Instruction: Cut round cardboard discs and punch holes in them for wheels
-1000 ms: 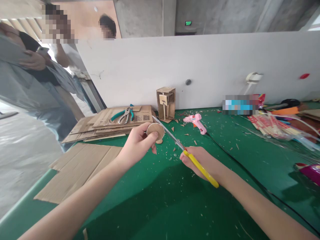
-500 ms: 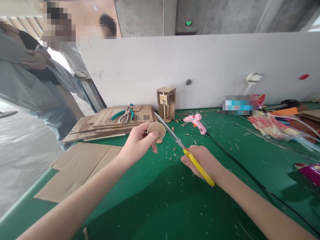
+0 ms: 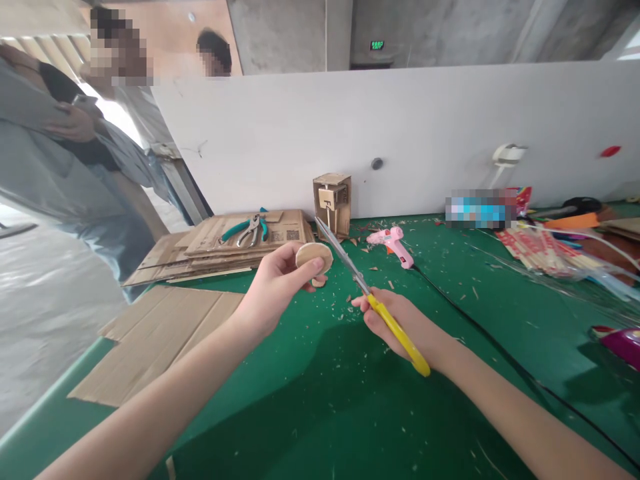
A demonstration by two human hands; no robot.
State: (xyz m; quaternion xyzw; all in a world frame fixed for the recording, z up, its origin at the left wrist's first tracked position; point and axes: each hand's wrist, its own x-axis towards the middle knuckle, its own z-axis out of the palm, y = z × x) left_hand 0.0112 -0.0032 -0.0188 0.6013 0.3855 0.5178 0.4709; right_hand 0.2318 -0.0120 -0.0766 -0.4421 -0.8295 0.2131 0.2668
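Pinched between the thumb and fingers of my left hand [image 3: 280,280] is a small round cardboard disc [image 3: 311,255], held above the table and tilted. My right hand [image 3: 400,323] grips a pair of scissors [image 3: 377,307] with yellow handles. Their blades point up and left, close to the disc's right side but apart from it. Another small cardboard piece [image 3: 319,281] shows just below the disc, partly hidden by my fingers. Behind the disc stands an upright cardboard box model [image 3: 333,203] with a stick inside.
Pliers [image 3: 253,230] with teal handles lie on stacked cardboard [image 3: 210,240]. A loose cardboard sheet [image 3: 165,340] is at the left edge. The pink glue gun [image 3: 395,245] trails a black cord. Bundled sticks [image 3: 535,252] lie at right. People [image 3: 75,153] stand at left.
The disc has tilted flatter in my left hand. The scissors have shifted slightly right at the tip, and my right fingers have extended a little.
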